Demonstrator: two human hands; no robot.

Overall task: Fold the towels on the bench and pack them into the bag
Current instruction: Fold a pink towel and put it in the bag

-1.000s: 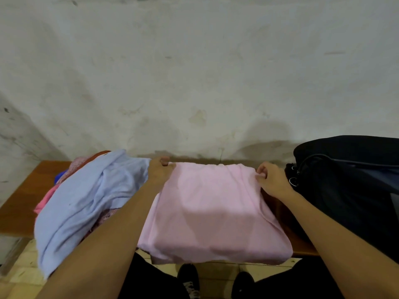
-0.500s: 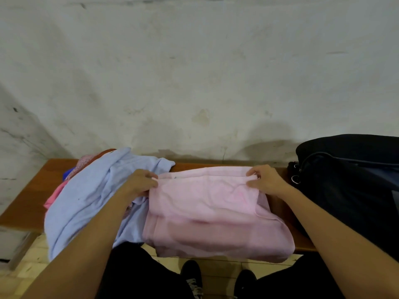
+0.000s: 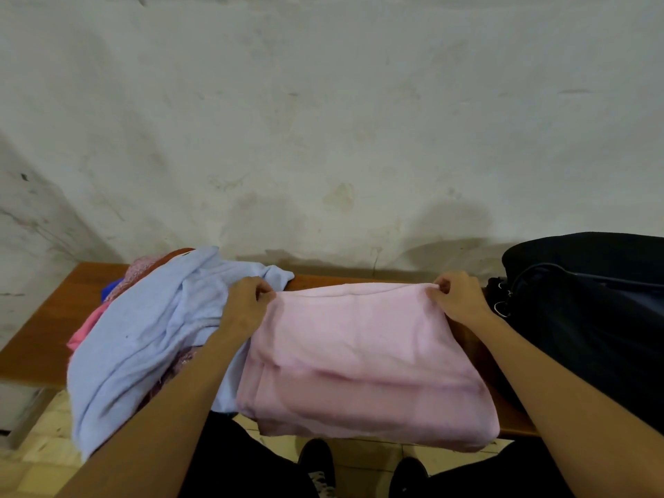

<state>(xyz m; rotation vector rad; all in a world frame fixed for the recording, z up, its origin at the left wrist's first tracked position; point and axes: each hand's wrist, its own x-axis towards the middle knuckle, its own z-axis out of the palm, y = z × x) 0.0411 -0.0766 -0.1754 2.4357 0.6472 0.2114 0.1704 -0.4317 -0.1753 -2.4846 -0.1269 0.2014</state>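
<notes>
A pale pink towel (image 3: 363, 357) lies in several layers across the middle of the wooden bench (image 3: 54, 318), its near edge hanging over the front. My left hand (image 3: 248, 303) pinches its far left corner. My right hand (image 3: 458, 300) pinches its far right corner. A light blue towel (image 3: 143, 336) is heaped on the left over other pink and reddish cloths (image 3: 143, 269). The black bag (image 3: 589, 318) stands at the right end of the bench, just beside my right hand.
A stained plaster wall (image 3: 323, 120) rises right behind the bench. Below the bench front are a tiled floor (image 3: 46, 447), my dark trousers and my shoes (image 3: 319, 469).
Both hands drew the towel's far edge toward me into a fold, then carried that edge back toward the wall. The hands are now wider apart, and the towel lies in more layers.
</notes>
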